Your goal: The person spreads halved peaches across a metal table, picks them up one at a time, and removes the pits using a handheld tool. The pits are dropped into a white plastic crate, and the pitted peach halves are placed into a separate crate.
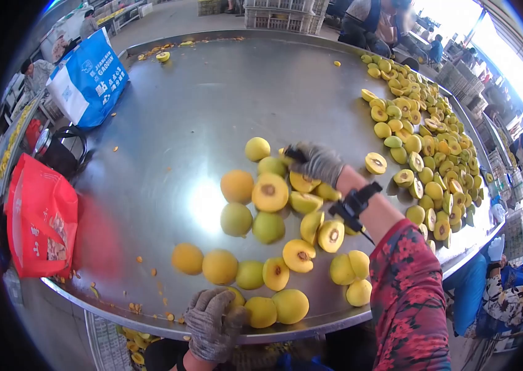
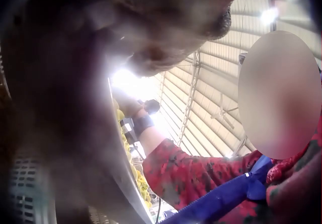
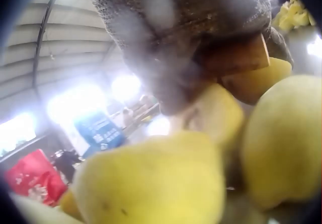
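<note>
My gloved right hand reaches over a cluster of yellow peaches on the metal table, fingers curled. In the right wrist view it grips a tool with a wooden handle; the tool's working end is hidden. Right by this hand lie cut peach halves, some showing brown pits. Whole peaches spread between my two hands. At the near table edge, my gloved left hand overlaps a yellow peach; I cannot tell whether its fingers hold anything. The left wrist view is mostly dark there.
A large pile of halved peaches covers the table's right side. Along the left edge stand a red bag, a dark pot-like container and a blue-and-white bag. A crate sits below the near edge. Other people work around.
</note>
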A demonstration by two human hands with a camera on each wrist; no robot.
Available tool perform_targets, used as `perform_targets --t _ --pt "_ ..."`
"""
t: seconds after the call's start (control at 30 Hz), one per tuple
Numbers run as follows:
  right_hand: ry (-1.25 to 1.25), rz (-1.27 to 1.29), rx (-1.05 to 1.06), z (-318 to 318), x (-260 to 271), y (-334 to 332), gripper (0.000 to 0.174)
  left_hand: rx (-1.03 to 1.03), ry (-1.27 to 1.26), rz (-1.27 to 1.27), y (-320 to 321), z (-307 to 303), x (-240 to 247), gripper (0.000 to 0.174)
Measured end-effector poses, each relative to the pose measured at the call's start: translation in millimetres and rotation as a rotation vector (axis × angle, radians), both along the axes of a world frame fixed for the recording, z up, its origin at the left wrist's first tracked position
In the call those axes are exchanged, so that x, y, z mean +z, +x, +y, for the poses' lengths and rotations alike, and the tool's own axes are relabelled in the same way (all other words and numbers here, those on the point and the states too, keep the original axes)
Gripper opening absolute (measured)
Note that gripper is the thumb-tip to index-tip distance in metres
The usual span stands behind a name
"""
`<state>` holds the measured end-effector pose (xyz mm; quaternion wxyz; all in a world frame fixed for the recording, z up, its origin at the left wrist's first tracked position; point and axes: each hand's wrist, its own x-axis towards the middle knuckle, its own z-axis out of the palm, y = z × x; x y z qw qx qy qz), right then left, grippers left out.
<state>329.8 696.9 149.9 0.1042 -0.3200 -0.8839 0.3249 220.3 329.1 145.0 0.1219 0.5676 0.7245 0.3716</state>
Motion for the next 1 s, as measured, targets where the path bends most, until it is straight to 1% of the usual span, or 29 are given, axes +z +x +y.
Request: perform_targets --t 0.03,0.1,0.17,0.23,0.27,0.37,0.4,0.47,0.53,0.6,0.63,0.67,0.7,0.77,0.83,0.87,0.93,0.97,1.0 --pt "0.063 0.002 0.043 -23.1 3.5 1.2 0.031 0.006 0.006 -0.004 0.0 -0.7 0.6 0.029" --pt "-0.064 0.035 0.119 -64.7 12.1 5.7 0.031 0.025 0.025 -0.013 -0.5 -0.7 2.0 0.027" --pt "0.036 -0.027 0.270 -95.3 12.5 10.8 0.030 0.038 0.023 -0.033 0.2 -3.0 1.6 0.027" --pt "-0.069 -0.136 0.479 -112.8 19.4 12.1 0.027 0.046 0.025 -0.043 0.4 -4.7 0.8 0.027" --pt "-0.028 -0.260 0.507 -115.1 29.4 11.1 0.030 0.049 0.028 -0.043 0.4 -5.1 0.4 0.027" --pt "-0.441 0.133 0.338 -104.6 36.9 -7.5 0.033 0.061 0.037 -0.048 -0.2 -5.6 0.0 0.028" --pt "-0.272 -0.002 0.181 -97.5 50.5 -20.8 0.035 0.059 0.038 -0.048 0.1 -5.6 0.3 0.028" --pt "0.135 -0.007 0.127 -64.3 37.0 -58.4 0.025 0.059 0.027 -0.044 0.2 -6.2 -1.9 0.029" --pt "0.369 -0.243 0.037 -22.7 9.1 -100.3 0.030 0.057 0.013 -0.038 -0.5 -6.1 -1.9 0.030" --pt "0.356 -0.355 0.071 -14.4 -1.9 -117.6 0.036 0.052 -0.008 -0.051 -0.5 -5.5 0.6 0.031" --pt "0.343 -0.423 0.085 -9.5 -11.6 -121.8 0.039 0.060 -0.012 -0.055 -2.5 -5.1 0.4 0.031" --pt "0.231 -0.280 0.313 5.8 -42.2 -122.9 0.046 0.063 -0.021 -0.072 -2.2 -6.6 -1.2 0.032" --pt "0.114 -0.416 0.344 -32.1 6.2 -108.4 0.044 0.062 -0.028 -0.098 0.4 -7.3 -3.4 0.032" --pt "-0.293 -0.280 0.334 -45.3 40.9 -65.0 0.041 0.041 -0.002 -0.096 3.4 -6.8 -5.7 0.032" --pt "-0.105 -0.137 0.161 -17.2 49.4 -20.9 0.044 0.045 0.035 -0.072 2.4 -6.9 -4.1 0.032" --pt "0.100 -0.113 0.015 9.2 41.3 5.0 0.044 0.038 0.003 -0.095 2.0 -7.7 -0.4 0.032" --pt "0.551 -0.254 -0.234 56.9 31.3 58.2 0.043 0.051 0.009 -0.086 4.4 -8.5 -1.3 0.031" --pt "0.584 -0.385 -0.316 59.0 22.5 58.8 0.044 0.064 0.001 -0.078 6.0 -12.5 -1.0 0.030" --pt "0.500 -0.449 -0.408 78.9 3.7 95.6 0.045 0.066 0.023 -0.062 6.5 -13.1 -2.5 0.029"
